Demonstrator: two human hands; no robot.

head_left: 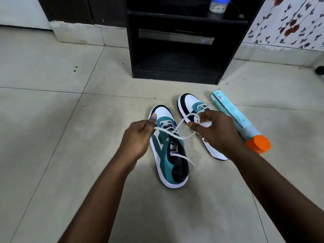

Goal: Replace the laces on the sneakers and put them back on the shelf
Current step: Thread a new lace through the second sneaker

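Two teal, white and black sneakers stand side by side on the tiled floor, toes toward the shelf. The left sneaker (168,155) is in plain view; the right sneaker (189,102) is partly hidden behind my right hand. A white lace (182,137) runs from the left sneaker's eyelets up between my hands. My left hand (138,137) pinches one end of it above the sneaker's toe. My right hand (215,130) holds the other end, formed into a loop. A loose lace tail lies across the left sneaker's opening.
A black shelf unit (177,72) stands straight ahead, with a low open compartment at floor level and a blue-lidded jar (219,5) higher up. A light blue spray can with an orange cap (240,120) lies on the floor to the right of the sneakers.
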